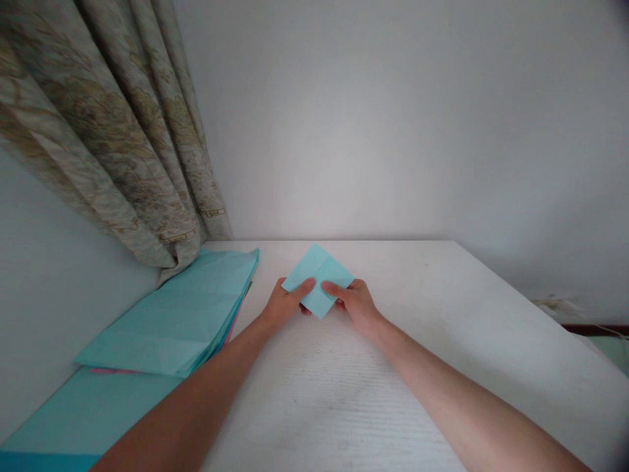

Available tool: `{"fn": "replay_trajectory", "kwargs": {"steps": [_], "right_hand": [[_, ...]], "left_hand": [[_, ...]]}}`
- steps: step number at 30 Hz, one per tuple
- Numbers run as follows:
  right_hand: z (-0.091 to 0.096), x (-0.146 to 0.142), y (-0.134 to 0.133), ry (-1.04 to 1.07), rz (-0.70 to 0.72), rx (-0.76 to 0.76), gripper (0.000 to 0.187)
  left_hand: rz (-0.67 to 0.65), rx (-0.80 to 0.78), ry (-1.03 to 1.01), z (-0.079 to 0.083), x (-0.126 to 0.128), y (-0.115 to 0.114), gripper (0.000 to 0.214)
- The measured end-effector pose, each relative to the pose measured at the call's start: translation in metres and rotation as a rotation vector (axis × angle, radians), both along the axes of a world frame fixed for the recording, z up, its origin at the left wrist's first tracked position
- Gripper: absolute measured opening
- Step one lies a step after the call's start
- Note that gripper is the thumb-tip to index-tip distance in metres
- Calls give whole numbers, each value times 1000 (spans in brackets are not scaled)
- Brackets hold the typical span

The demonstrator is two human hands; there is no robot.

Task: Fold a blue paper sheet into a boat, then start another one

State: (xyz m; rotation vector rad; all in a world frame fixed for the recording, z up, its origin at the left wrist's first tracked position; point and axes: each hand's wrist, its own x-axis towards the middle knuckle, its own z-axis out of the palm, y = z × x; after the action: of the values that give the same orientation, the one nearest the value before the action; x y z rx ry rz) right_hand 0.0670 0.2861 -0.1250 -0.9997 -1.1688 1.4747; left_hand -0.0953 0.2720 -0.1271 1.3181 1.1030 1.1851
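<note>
A folded square of light turquoise paper point(318, 262) is held up over the white table, turned so one corner points away from me. A crease runs across its upper face. My left hand point(289, 298) grips its left corner, thumb on top and fingers underneath. On the opposite corner, my right hand point(354, 298) pinches the paper the same way. The two thumbs lie close together near the middle of the sheet. Most of the fingers are hidden beneath the paper.
A stack of large turquoise paper sheets point(171, 314), with pink and blue edges showing, lies on the left of the white table point(334, 406). A patterned curtain point(132, 124) hangs down to the stack's far end. Behind the table stands a pale wall point(354, 118).
</note>
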Motion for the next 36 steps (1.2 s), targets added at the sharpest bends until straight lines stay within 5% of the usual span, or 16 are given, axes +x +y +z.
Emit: {"fn": "replay_trajectory", "kwargs": {"steps": [8, 16, 23, 32, 36], "right_hand": [[1, -2, 0, -4, -74, 3, 36], [0, 7, 10, 49, -145, -48, 31], [4, 14, 10, 126, -143, -119, 33], [10, 10, 7, 223, 38, -195, 39], [8, 7, 1, 152, 126, -74, 42]], "left_hand": [[139, -17, -92, 1, 0, 5, 32], [-46, -182, -256, 5, -3, 5, 30], [-396, -289, -49, 4, -9, 2, 37], [-244, -154, -78, 4, -3, 4, 43], [-241, -178, -215, 4, 7, 0, 42]]}}
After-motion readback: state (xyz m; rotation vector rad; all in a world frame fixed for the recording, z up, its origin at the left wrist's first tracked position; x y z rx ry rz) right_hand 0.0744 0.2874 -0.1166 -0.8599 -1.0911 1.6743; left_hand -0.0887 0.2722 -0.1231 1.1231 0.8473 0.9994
